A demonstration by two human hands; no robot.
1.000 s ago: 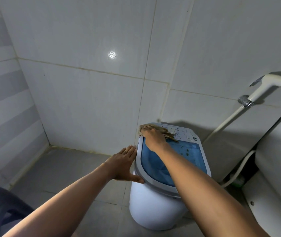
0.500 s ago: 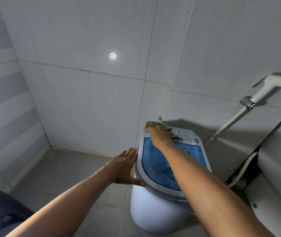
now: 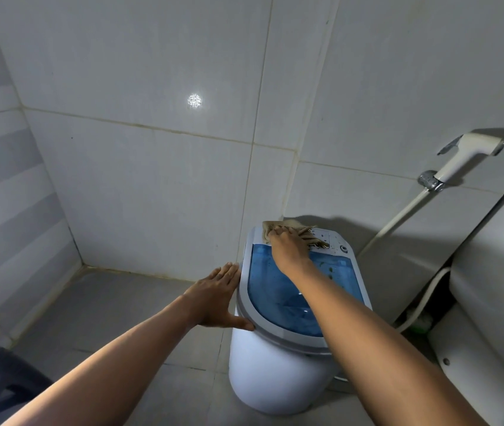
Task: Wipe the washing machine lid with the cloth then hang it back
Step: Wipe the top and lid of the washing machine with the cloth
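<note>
Moved: right hand (image 3: 287, 247) and cloth (image 3: 298, 231) farther back on lid (image 3: 278, 290) | right fingers flat, pressing cloth at lid's rear edge | left hand (image 3: 218, 298) open, holding nothing, against lid's left rim

Bathroom corner, tiled walls and floor, seen from above.

Washing machine (image 3: 278, 373): small, round white body, standing on the floor near the wall corner. Lid (image 3: 281, 290): blue translucent panel in a grey frame, closed; white control panel (image 3: 333, 239) along its far edge.

Cloth (image 3: 278, 225): beige, fringed, lying on the lid's far-left corner and partly over the control panel.

Right hand (image 3: 287, 247): palm down, pressing on the cloth, forearm crossing the blue panel.

Left hand (image 3: 218, 295): flat, fingers extended, against the lid's left rim, thumb at the front edge.

Spray nozzle (image 3: 468, 155): white, wall-mounted at right, hose trailing down.

Toilet (image 3: 490, 302): white, at the right edge.
</note>
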